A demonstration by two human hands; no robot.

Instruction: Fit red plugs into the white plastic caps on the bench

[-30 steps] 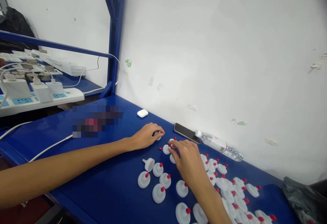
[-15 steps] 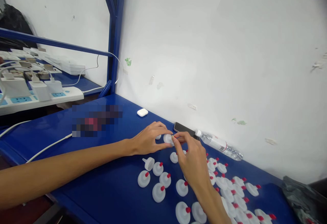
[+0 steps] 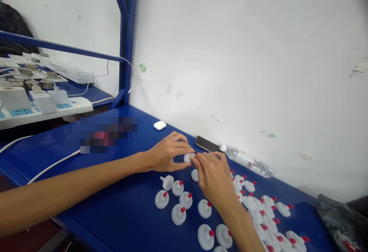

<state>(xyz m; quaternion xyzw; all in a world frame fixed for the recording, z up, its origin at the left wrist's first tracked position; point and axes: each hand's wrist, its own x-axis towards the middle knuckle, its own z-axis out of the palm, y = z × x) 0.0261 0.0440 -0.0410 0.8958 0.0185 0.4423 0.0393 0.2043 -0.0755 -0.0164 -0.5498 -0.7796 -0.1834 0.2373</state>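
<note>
Between my two hands is a white squeeze-bottle nozzle cap (image 3: 188, 158). My left hand (image 3: 169, 153) pinches its round base between thumb and fingers. The fingers of my right hand (image 3: 213, 175) are closed at the nozzle end, where a small bit of red tip shows; the rest there is hidden. Below my hands on the blue table (image 3: 120, 206) lie several more white caps with red tips, such as one nozzle cap (image 3: 178, 214). A tipless white nozzle cap (image 3: 167, 183) lies on its side just under my left hand.
Along the wall lie a white earphone case (image 3: 160, 125), a phone (image 3: 207, 144) and a clear plastic bottle (image 3: 245, 160). Many capped nozzles (image 3: 270, 221) crowd the right side near a dark plastic bag (image 3: 335, 221). At left stands a power strip (image 3: 77, 106) with chargers.
My right hand has turned slightly, its fingers now lower and folded more over the nozzle end. My left hand keeps its hold on the cap. The view has shifted a little.
</note>
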